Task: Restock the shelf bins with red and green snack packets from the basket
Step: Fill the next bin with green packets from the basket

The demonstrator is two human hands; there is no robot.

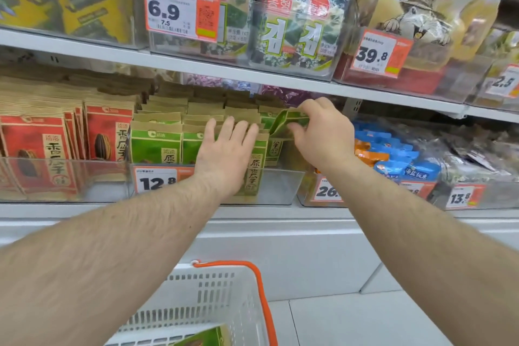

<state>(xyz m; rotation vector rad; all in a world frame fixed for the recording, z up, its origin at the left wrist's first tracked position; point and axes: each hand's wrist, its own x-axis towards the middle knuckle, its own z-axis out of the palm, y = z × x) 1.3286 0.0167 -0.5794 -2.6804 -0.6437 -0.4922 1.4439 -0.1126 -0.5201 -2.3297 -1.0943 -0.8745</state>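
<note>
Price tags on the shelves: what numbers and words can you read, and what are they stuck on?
"6.9", with "7.5" below: tag on the seaweed bin.
"39.8": tag on the nut bag bin.
"12.8": tag on the green packet bin.
"13.8": tag at far right.
"26.": tag, partly hidden.
Small print on tags: too blurred.

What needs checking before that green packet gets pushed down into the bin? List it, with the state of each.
1. Right hand has a grip on the green packet: ok, pinched at its top.
2. Left hand holds the front row of green packets back: ok, flat against them.
3. Gap for the packet at the bin's right end: cannot tell, hidden by the hands.
4. Correct bin, the clear bin with green stock: ok.
5. Packet upright: not ok, tilted.
6. Stock left in the basket: ok, one green packet shows.
</note>
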